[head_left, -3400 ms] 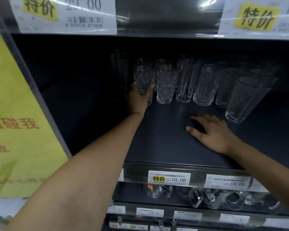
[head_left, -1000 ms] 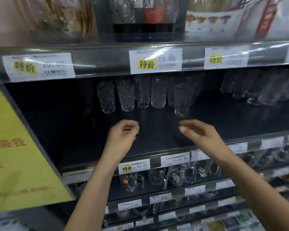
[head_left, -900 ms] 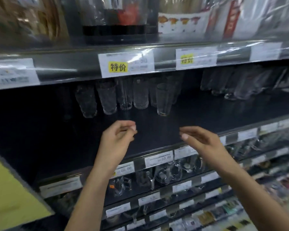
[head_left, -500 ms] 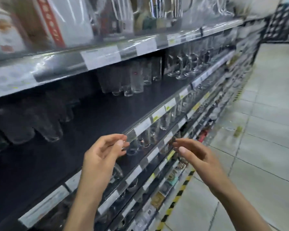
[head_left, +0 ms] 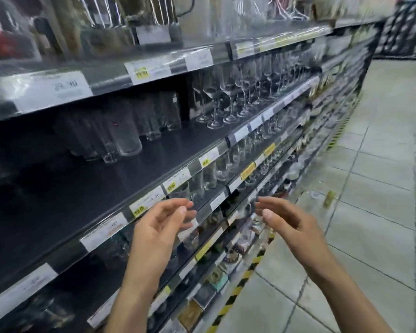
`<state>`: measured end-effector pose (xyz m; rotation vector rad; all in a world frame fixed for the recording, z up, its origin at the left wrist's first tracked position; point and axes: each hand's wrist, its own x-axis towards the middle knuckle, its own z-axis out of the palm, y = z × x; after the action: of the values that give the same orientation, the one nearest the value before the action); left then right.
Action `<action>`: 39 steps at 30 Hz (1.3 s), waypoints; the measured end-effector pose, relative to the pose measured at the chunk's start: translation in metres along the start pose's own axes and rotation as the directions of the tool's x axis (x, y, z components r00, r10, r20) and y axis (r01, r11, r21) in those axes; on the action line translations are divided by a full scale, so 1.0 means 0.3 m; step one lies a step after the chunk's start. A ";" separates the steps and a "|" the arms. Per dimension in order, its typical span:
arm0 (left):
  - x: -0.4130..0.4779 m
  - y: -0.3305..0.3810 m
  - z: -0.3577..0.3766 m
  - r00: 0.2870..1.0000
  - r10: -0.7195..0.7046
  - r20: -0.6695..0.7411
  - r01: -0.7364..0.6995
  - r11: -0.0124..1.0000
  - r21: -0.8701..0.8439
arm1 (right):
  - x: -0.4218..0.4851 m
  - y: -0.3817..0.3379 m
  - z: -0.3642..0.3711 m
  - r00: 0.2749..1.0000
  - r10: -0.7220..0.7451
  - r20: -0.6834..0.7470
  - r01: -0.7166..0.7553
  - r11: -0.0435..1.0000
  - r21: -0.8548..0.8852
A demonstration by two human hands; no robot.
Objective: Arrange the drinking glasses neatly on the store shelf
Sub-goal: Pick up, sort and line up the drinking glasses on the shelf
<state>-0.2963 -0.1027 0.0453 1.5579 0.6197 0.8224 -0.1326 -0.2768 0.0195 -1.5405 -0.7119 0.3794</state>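
Head view: left hand [head_left: 154,227], right hand [head_left: 291,224], each grip apart, well clear of drinking glasses [head_left: 120,138].

Shop: price-tagged glassware shelves [head_left: 154,159]

My clear drinking glasses [head_left: 120,138] stand upright, clustered at the back of the dark shelf [head_left: 87,195].

Both bare forearms reach forward, side by side. The left hand [head_left: 157,228] and right hand [head_left: 289,224] hover apart, empty, palms turned inward, fingers loosely bent and pointing toward each other.
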 end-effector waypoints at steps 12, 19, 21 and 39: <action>0.366 -0.043 0.173 0.979 -0.023 -0.202 0.033 0.998 0.047 | 0.561 0.090 -0.033 0.975 -0.021 0.223 0.020 1.000 0.009; 0.709 -0.076 0.260 0.941 -0.034 -0.337 0.028 0.999 -0.023 | 0.939 0.117 0.008 0.939 -0.043 0.342 0.054 0.998 -0.023; 0.797 -0.084 0.286 0.925 -0.026 -0.380 0.017 0.999 -0.027 | 1.031 0.123 0.013 0.924 -0.047 0.379 0.058 0.998 -0.017; 1.347 -0.238 0.231 0.697 -0.028 -0.716 0.225 0.957 0.181 | 1.710 0.219 0.482 0.792 0.057 0.608 -0.053 0.998 -0.024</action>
<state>0.0084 0.1805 0.0358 1.3647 1.4388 1.2876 0.1741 0.1638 0.0303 -1.4443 -1.1693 0.9485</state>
